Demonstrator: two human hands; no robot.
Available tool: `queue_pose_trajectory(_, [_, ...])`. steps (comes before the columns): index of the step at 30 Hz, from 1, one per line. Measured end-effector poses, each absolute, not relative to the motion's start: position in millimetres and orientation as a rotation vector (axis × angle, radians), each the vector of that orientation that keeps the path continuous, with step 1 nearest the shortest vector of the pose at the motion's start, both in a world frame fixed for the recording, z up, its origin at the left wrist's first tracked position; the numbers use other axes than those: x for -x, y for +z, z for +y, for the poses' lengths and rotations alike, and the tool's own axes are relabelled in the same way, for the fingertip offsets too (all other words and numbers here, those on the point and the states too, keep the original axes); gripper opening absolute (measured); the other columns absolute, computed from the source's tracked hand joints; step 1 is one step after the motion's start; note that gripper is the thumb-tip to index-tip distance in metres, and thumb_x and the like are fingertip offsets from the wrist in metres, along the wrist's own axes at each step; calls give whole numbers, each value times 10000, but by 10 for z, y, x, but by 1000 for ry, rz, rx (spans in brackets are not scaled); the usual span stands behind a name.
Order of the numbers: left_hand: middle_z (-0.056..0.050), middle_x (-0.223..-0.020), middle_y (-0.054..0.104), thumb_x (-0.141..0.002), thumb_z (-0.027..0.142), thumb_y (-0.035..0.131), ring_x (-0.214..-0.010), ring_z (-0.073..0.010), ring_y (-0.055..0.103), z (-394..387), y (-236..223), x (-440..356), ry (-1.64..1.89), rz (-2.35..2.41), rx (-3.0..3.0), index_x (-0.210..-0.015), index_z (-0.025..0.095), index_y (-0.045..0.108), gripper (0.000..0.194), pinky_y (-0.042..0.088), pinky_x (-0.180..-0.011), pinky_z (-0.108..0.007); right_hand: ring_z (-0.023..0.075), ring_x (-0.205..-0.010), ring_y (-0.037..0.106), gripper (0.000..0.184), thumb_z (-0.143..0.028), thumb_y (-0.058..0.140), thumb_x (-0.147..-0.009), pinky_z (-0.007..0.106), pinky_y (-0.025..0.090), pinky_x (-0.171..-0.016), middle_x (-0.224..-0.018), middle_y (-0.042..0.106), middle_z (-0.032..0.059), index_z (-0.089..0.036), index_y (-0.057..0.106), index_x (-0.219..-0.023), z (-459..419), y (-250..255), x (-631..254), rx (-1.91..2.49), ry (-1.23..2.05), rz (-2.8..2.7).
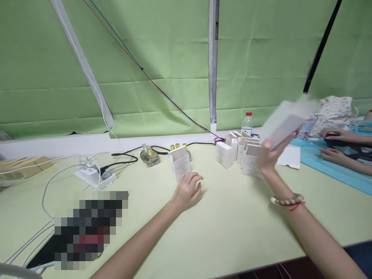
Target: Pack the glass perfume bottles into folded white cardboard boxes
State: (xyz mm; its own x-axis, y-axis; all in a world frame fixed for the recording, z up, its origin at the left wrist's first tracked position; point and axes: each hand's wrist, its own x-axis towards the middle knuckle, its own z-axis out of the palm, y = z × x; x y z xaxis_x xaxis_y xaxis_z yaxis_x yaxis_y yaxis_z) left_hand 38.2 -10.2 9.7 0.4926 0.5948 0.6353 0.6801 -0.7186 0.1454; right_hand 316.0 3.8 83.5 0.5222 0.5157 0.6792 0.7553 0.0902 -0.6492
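My right hand (270, 157) is raised over the table and grips a white cardboard box (281, 122), which is tilted and smeared by motion at its far end. Low over the table, my left hand (188, 189) holds nothing, its fingers loosely bent and the thumb apart. Just beyond it stands an upright white box (180, 164) with its top flap up; whether the fingers touch it I cannot tell. Behind that box, gold-topped bottles (177, 147) are partly hidden. Clear glass bottles (150, 157) with gold necks sit further left.
Several white boxes (224, 155) stand at the back, right of centre, near a red-capped water bottle (247, 124). A flat white card piece (289, 157) lies on the right. At left are a power strip (95, 176) and cables. Another person's hands (334, 155) rest over a blue mat (334, 166).
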Motion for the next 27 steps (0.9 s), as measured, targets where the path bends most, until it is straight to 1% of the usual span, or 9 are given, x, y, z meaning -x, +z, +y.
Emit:
queue_pose_trajectory(2, [-74,-1018,576,-837,234,412,-968,-189,536,-98,123,-384,-1010,-1099,2721,-1066,216,489,242,406,-853,-348,300,-1169,433,657,-279,297,-835,451,373,-922,-1266,396,210,-121,-37,-1378,70,674,-2904,1400,-172,-1243])
queue_pose_trajectory(4, [-74,-1063,564,-850,287,415,-956,-179,534,-77,139,-379,-1087,-1211,2747,-1167,214,444,326,415,-866,-349,271,-1134,465,688,-317,444,-775,414,412,-905,-1246,439,160,-177,119,-1365,87,492,-2670,1140,-72,-1528])
queue_pose_trajectory(5, [-74,-1081,558,-854,314,416,-941,-174,537,-63,140,-375,-1135,-1289,2749,-1218,215,408,378,423,-863,-350,258,-1118,477,712,-320,503,-744,400,426,-896,-1237,453,143,-195,161,-1355,85,406,-2569,1022,-21,-1637])
queue_pose_trajectory(8, [-88,-1122,555,-833,398,455,-956,-196,548,-20,120,-358,-1245,-1477,2759,-1310,213,328,527,450,-848,-375,258,-1123,471,809,-303,616,-666,409,429,-913,-1257,441,133,-218,199,-1354,34,213,-2352,854,110,-1894])
queue_pose_trajectory(11, [-100,-1157,562,-748,450,562,-1035,-251,545,-5,97,-352,-1325,-1460,2820,-1304,218,353,638,462,-860,-420,274,-1132,461,918,-279,667,-602,425,436,-913,-1288,406,136,-223,177,-1376,-40,143,-2255,809,209,-2053])
queue_pose_trajectory(14, [-78,-1172,565,-676,444,637,-1057,-248,549,-28,102,-361,-1393,-1319,2874,-1280,245,391,682,482,-860,-410,276,-1149,447,961,-261,690,-574,421,438,-918,-1291,390,140,-214,179,-1386,-87,151,-2232,794,268,-2128])
queue_pose_trajectory(17, [-76,-1174,561,-657,445,653,-1067,-240,544,-57,125,-370,-1369,-1264,2892,-1251,242,418,671,485,-869,-405,269,-1167,436,950,-251,703,-567,409,435,-931,-1289,390,138,-208,212,-1378,-101,166,-2235,766,283,-2171])
queue_pose_trajectory(22, [-114,-1166,522,-672,478,628,-1079,-257,527,-67,131,-371,-1336,-1323,2835,-1249,195,369,694,466,-881,-430,270,-1225,388,891,-252,675,-610,428,397,-979,-1326,369,139,-218,211,-1370,-99,167,-2239,732,206,-2163])
queue_pose_trajectory(27, [-118,-1101,498,-654,505,630,-1036,-264,532,-56,96,-374,-1328,-1425,2675,-1192,172,369,684,463,-853,-438,241,-1181,439,788,-189,635,-624,393,415,-964,-1278,424,119,-215,285,-1329,-104,164,-2241,695,156,-2172])
